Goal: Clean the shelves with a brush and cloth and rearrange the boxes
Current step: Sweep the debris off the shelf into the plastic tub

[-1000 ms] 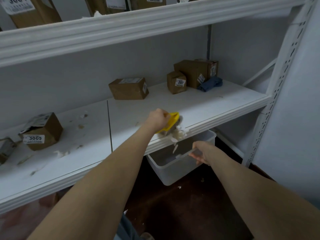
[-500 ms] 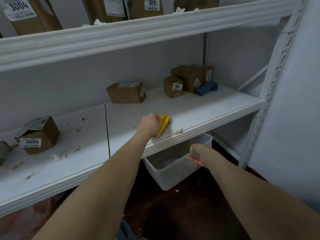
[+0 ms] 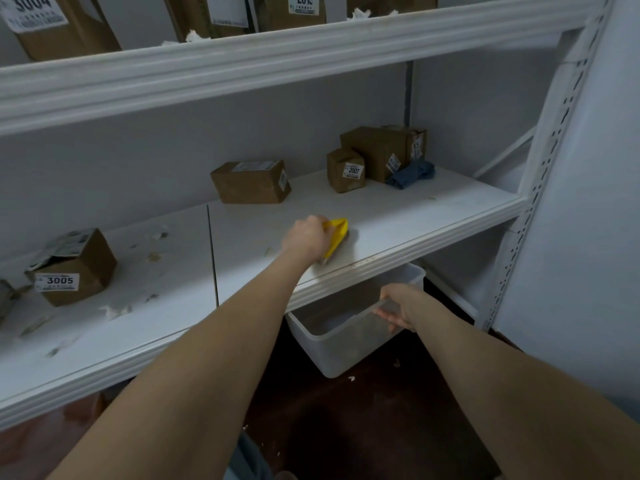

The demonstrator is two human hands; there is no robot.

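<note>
The left hand (image 3: 306, 237) grips a yellow plastic brush (image 3: 336, 233) resting on the white middle shelf (image 3: 398, 216). The right hand (image 3: 401, 306) holds the rim of a translucent plastic bin (image 3: 343, 344) just below the shelf edge.

The brush (image 3: 335, 235) in the left hand (image 3: 306, 237) is showing glossy yellow plastic on the smooth white shelf board (image 3: 415, 216), the bin (image 3: 346, 344) in the right hand (image 3: 401, 306) is looking like frosted translucent plastic, and beyond the left hand the matt cardboard box (image 3: 341, 174) is wearing a paper label beside a soft blue cloth (image 3: 412, 173).
</note>
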